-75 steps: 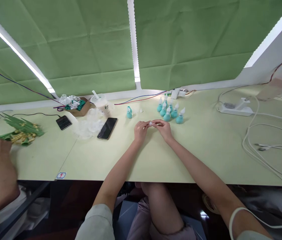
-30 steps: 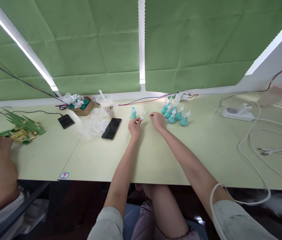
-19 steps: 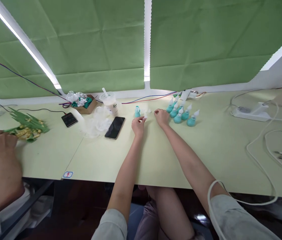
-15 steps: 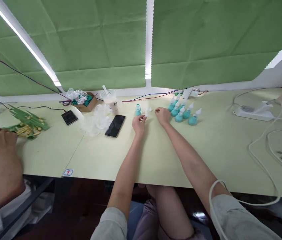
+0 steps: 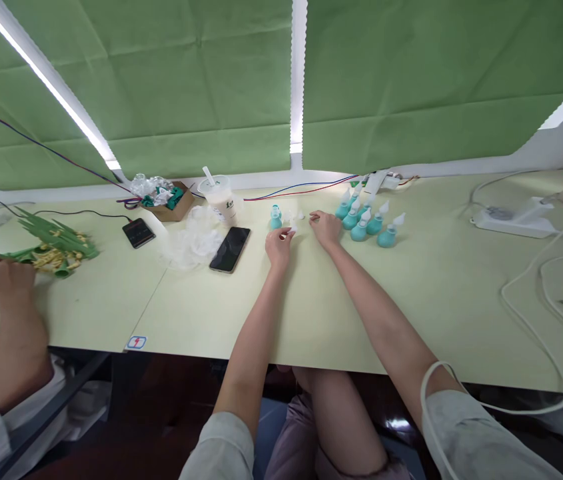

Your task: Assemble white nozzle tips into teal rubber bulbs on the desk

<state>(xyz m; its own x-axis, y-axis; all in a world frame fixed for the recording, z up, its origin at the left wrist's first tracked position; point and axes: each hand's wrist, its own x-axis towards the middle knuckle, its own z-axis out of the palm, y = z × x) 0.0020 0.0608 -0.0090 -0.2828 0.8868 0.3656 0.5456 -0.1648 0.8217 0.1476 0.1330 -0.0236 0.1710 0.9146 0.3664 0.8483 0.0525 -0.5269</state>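
Observation:
My left hand (image 5: 278, 247) is closed in a pinch at a small clear plastic piece (image 5: 292, 228), just in front of a lone teal squeeze bulb (image 5: 276, 219) that has no pointed tip on it. More small clear pieces (image 5: 301, 215) lie on the table between my two hands. My right hand (image 5: 327, 229) rests on the tabletop with its fingers curled together; whatever they hold, if anything, is hidden. Right beside it stand several teal bulbs (image 5: 360, 229) with clear pointed nozzles, upright in a cluster.
Left of my hands are a phone (image 5: 230, 250), crumpled clear plastic bags (image 5: 192, 241), a drink cup (image 5: 221, 200) and a cardboard box (image 5: 174, 210) of wrappers. A co-worker's hand (image 5: 8, 277) holds green stems at far left. A power strip (image 5: 516, 220) and white cables lie right.
My view shifts slightly. Both hands stay almost in place, the left fingers still pinched and the right ones still curled. The bulbs stand as before.

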